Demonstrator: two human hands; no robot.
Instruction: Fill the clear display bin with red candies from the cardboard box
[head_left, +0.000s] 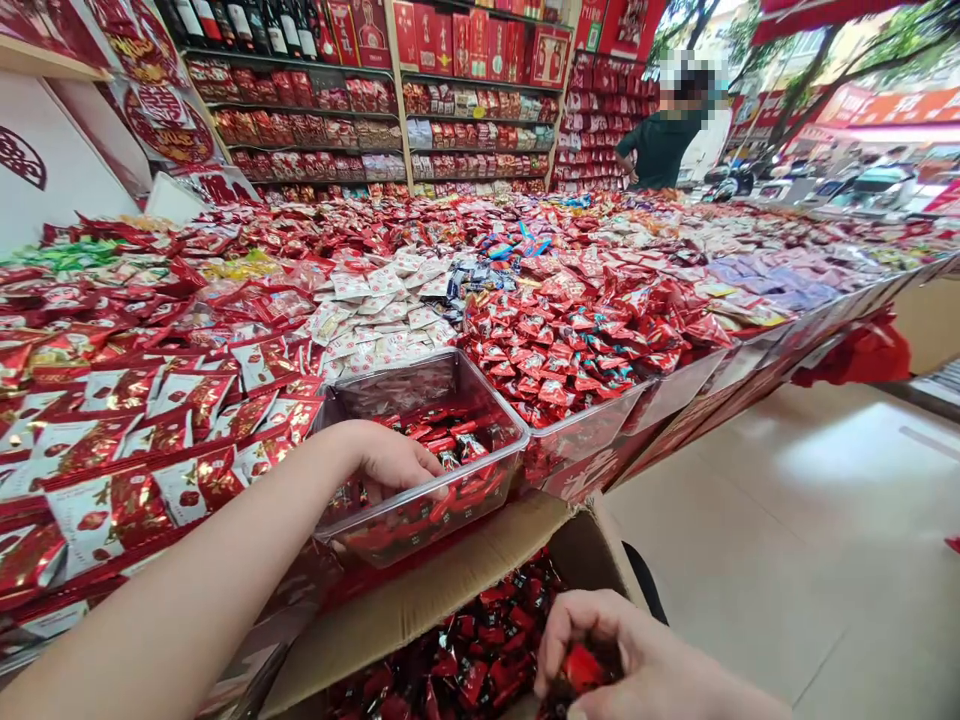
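My left hand (394, 462) reaches over the near rim of a clear plastic bin (495, 425), its fingers down among red-wrapped candies (469, 447); whether they grip any is hidden. Below and in front of the bin stands an open cardboard box (450, 590) holding many dark red wrapped candies (480, 650). Over the right part of this box, my right hand (600, 650) is curled round a few red candies.
Heaps of packaged sweets (570, 340) fill the long display on both sides of the bin. Packed shelves (300, 120) line the back. A person in a dark shirt (660, 145) stands at the far right end. Tiled floor (750, 540) lies at the right.
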